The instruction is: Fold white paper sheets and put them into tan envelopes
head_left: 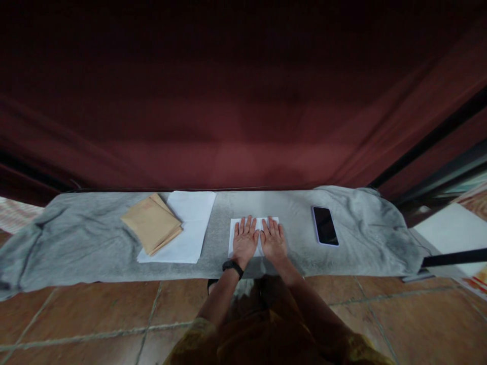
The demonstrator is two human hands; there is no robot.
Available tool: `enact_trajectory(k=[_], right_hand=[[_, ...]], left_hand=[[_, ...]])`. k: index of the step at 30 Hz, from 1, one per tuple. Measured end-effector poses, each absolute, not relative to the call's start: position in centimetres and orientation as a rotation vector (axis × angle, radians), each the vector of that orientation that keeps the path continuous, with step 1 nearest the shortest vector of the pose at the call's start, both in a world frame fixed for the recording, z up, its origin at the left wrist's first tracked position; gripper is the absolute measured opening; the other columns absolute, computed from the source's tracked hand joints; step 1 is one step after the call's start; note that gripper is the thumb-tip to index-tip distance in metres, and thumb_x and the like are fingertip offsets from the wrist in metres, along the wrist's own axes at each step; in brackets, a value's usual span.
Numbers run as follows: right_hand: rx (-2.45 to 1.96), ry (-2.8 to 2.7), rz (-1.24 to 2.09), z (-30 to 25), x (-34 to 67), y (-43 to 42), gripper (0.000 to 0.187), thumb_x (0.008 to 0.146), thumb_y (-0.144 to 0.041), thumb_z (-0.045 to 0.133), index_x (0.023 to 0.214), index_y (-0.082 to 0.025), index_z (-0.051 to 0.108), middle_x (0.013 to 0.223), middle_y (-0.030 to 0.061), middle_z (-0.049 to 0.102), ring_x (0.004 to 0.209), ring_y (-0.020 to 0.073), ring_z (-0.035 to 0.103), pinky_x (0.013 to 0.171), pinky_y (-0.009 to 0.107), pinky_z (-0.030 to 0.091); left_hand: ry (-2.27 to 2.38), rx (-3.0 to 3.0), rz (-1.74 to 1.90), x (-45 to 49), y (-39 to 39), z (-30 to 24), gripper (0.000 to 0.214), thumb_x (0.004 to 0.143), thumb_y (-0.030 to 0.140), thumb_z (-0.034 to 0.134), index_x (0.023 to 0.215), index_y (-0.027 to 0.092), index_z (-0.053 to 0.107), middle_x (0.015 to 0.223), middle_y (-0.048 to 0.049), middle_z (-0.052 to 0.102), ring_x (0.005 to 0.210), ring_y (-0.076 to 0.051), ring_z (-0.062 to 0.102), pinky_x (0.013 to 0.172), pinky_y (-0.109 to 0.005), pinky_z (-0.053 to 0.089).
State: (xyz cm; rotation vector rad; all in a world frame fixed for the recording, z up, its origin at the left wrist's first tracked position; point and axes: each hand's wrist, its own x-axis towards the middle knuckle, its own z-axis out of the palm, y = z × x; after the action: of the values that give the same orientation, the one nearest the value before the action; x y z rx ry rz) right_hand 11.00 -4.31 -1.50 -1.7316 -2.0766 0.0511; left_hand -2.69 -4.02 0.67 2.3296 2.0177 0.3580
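Both my hands lie flat, side by side, on a folded white paper (233, 228) in the middle of a grey cloth (95, 243). My left hand (244, 240) has its fingers stretched out and wears a black band at the wrist. My right hand (273, 240) is also spread flat, touching the left one. The paper shows only at its edges around my hands.
To the left, a stack of tan envelopes (152, 223) rests on white sheets (192, 223). A dark phone (325, 225) lies face up to the right. A dark red curtain (243, 111) hangs behind. Brown floor tiles (95, 314) run in front.
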Motion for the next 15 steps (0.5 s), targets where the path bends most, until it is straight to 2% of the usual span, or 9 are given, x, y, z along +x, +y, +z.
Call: enact_trajectory(k=[9, 15], right_hand=[[-1.782, -2.121, 0.114, -1.0, 11.1, -4.3, 0.053, 0.106, -0.033, 0.03, 0.156, -0.019, 0.039, 0.164, 0.0134, 0.033, 0.153, 0.0264, 0.027, 0.122, 0.047, 0.017], [-1.828, -2.149, 0.13, -0.6, 11.3, -4.1, 0.053, 0.106, -0.035, 0.03, 0.156, -0.02, 0.039, 0.164, 0.0117, 0.032, 0.152, 0.0248, 0.029, 0.123, 0.047, 0.016]], left_hand=[[1.892, 2.427, 0.344, -3.5, -6.6, 0.4, 0.053, 0.105, 0.039, 0.031, 0.156, 0.027, 0.037, 0.163, 0.0021, 0.036, 0.155, -0.025, 0.022, 0.127, -0.052, 0.022], [1.802, 2.493, 0.338, -4.0, -9.1, 0.9, 0.053, 0.105, 0.039, 0.033, 0.157, 0.029, 0.035, 0.162, 0.0021, 0.038, 0.154, -0.025, 0.023, 0.127, -0.053, 0.021]])
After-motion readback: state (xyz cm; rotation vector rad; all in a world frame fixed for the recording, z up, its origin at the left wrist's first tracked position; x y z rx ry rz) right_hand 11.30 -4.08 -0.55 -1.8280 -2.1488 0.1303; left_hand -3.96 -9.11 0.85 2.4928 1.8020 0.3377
